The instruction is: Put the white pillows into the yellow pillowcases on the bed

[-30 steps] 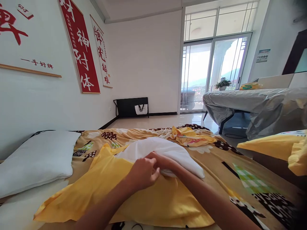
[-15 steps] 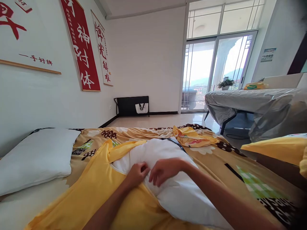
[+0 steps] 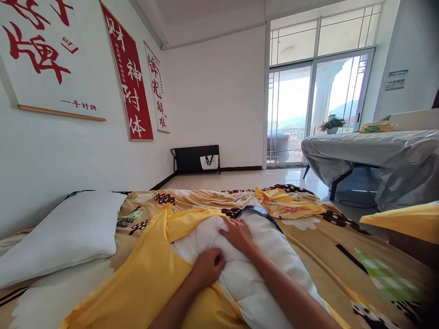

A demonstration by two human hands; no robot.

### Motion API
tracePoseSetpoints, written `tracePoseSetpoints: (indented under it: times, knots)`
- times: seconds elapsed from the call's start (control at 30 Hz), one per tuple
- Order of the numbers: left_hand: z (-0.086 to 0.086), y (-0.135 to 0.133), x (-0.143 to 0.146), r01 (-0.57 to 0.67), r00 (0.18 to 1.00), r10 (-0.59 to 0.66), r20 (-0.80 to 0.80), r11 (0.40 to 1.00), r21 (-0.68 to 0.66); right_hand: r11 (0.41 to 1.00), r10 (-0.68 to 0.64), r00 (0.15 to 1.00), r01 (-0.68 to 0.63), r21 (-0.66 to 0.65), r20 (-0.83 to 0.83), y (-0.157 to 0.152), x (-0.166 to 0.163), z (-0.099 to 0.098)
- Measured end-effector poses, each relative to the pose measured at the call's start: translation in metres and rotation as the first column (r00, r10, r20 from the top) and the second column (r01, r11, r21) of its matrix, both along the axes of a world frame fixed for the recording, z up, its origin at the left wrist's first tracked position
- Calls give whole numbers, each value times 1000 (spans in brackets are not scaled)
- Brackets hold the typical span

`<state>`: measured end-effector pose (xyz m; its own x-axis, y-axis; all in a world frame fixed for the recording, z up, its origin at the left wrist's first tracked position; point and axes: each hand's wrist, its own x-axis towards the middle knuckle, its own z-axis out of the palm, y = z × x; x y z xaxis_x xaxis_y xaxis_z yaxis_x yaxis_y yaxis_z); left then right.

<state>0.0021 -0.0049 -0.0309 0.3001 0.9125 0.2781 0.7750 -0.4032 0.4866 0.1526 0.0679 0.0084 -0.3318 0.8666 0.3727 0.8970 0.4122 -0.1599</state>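
Note:
A white pillow (image 3: 264,269) lies partly inside a yellow pillowcase (image 3: 144,269) on the bed, its bare part sticking out to the right of the case's mouth. My left hand (image 3: 208,267) is closed, its curled fingers at the rim of the pillowcase opening, against the pillow. What the fingertips pinch is hidden, but the case's edge runs into them. Farther up, my right hand (image 3: 239,234) rests on the pillow with its fingers spread and pressing into the white fabric. The pillow's far end carries a dark band (image 3: 262,212).
A second white pillow (image 3: 68,233) lies left on the patterned bedspread (image 3: 308,256). Crumpled yellow cloth (image 3: 288,203) sits at the bed's far side. More yellow fabric (image 3: 404,221) juts in at right. Beyond stands a plastic-covered table (image 3: 370,146).
My right hand has moved away from the left hand, up onto the pillow's upper part, and its fingers have spread. My left hand stays at the case's rim. The view has tilted slightly up.

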Motion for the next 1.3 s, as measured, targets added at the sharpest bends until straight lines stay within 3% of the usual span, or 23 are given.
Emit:
tracePoseSetpoints:
  times: [0.17,0.3,0.37,0.53,0.63,0.8,0.97,1.1,1.3]
  knots:
    - [39,-17,1,-49,999,49,5,986,156,992,55,998,-56,110,14,-31,3,-3]
    - [78,-7,-11,-173,927,290,-239,894,413,981,102,994,-108,161,49,-45,0,-5]
    - [87,6,-21,-184,848,383,-366,861,475,980,108,992,-117,159,65,-51,-1,-2]
    - [93,27,-38,-227,772,469,-428,834,503,978,158,980,-173,121,124,-69,2,8]
    - [102,26,-32,-173,764,456,-458,827,535,972,187,972,-204,117,140,-78,0,13]
    - [114,28,-6,-50,776,344,-528,869,493,965,218,959,-240,107,180,-89,-11,20]
    - [111,34,9,-127,773,337,-537,912,390,961,228,948,-256,106,222,-103,-15,26]
    - [117,21,18,-127,776,330,-537,916,380,954,248,944,-277,112,218,-112,-17,28]
    - [132,-9,40,-14,781,254,-571,920,391,951,275,942,-296,91,191,-111,-32,25]
